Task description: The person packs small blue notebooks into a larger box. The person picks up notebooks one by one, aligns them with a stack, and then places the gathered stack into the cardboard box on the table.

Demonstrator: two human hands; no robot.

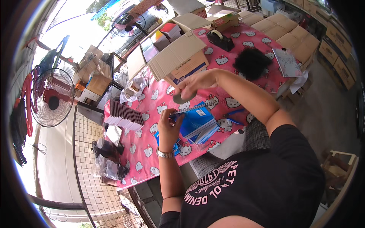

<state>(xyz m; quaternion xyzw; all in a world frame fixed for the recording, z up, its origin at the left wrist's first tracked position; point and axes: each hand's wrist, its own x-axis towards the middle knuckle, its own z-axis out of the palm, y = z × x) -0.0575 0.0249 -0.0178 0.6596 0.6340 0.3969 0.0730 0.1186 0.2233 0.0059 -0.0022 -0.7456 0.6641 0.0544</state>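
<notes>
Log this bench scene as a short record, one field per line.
Left hand: at the left end of the spiral edge of a blue notebook
Right hand: raised above the notebook; dark blurred shape at its fingers, too unclear to name
Left side: stack of dark red notebooks
Far side: open cardboard box, black tape dispenser
Surface: pink patterned table cover

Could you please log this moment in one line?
left hand: holding blue notebook | right hand: near it, grip unclear | wire coil: jutting past notebook's right end | red stack: at left
</notes>
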